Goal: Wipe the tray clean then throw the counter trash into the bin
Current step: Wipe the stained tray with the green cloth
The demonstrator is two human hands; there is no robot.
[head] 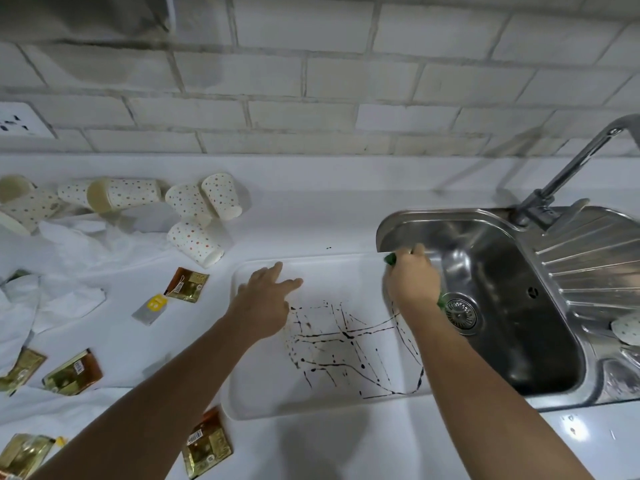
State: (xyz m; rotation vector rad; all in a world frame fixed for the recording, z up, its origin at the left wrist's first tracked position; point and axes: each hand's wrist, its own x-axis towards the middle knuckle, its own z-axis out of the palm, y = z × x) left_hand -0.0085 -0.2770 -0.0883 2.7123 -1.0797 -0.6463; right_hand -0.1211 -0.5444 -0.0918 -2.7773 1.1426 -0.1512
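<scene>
Tray (263, 393), white and shallow, lies flat on the counter (329, 220) with its right end overhanging the steel sink (502, 306). Dark streaks (339, 344) of some spilled liquid cross its middle and near-right part in thin lines and drops; the far strip looks clean. The left hand (263, 306) rests on the tray's far-left area, fingers (287, 284) spread flat and apart, pinning it down. The right hand (412, 282) sits at the far-right corner with its fingers closed around a green cloth or sponge (390, 258); only slivers of green show, so which it is stays unclear.

Wiping appears to be underway, with most of the mess not yet cleared. To do it well, keep the left palm pressing so the overhanging tray cannot tip or slide, and draw the green wiper in long overlapping passes from the clean far edge towards the sink, so the liquid is carried off the end rather than smeared back. The curved streak near the right rim needs its own pass.

Further left lie dotted paper cups (194, 239) on their sides, crumpled white tissue (69, 258), a tea bag (150, 308) and gold-brown sachets (187, 284), all waiting for the bin, which is not in view.
</scene>
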